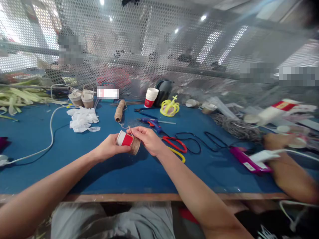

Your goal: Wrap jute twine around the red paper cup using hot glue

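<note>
A red and white paper cup (126,140) lies tilted on its side in my left hand (109,146), whose fingers are closed round it. Brown twine (135,146) is wound round one end of the cup. My right hand (148,138) is closed beside that wound end, with thumb and fingertips pinching the strand at the cup's upper side. From there the strand runs back to a roll of twine (120,111) lying on the blue table. Just beyond my right hand lie a blue glue gun (153,124) and scissors with red and yellow handles (178,144).
Behind stand stacked paper cups (151,97), a dark kettle (164,91) and a yellow crown-shaped piece (169,108). White crumpled plastic (83,118) and twine-wrapped cups (87,99) lie left. A purple power strip (249,161) sits right, near another person's blurred arm (291,174).
</note>
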The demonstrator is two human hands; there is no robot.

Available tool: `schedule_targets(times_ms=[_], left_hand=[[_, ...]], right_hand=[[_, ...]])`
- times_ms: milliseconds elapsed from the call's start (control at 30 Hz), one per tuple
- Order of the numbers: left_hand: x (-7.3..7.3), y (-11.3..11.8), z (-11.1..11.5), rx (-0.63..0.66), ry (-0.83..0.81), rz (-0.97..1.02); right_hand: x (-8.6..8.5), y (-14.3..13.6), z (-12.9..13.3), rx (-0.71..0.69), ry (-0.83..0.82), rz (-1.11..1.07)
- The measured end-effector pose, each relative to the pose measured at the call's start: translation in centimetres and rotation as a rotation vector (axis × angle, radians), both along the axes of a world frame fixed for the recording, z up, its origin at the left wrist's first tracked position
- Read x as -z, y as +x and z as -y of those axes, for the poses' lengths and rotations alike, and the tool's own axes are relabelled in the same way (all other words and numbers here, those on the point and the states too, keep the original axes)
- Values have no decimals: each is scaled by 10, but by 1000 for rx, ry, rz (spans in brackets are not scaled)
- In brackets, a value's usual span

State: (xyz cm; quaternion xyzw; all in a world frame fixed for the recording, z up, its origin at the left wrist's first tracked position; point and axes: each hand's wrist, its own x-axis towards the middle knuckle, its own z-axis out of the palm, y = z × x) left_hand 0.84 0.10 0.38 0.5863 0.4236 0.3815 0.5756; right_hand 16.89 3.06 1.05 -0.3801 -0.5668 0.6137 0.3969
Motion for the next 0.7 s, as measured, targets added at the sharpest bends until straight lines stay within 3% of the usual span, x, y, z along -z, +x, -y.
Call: schedule_targets(times_ms=[167, 700], left_hand=[[1, 0, 6, 47, -8, -30], [0, -3, 7, 29, 3, -56]], right_hand=[[-1, -1, 3, -29, -148, -79], [-1, 3, 5, 57, 111, 133]])
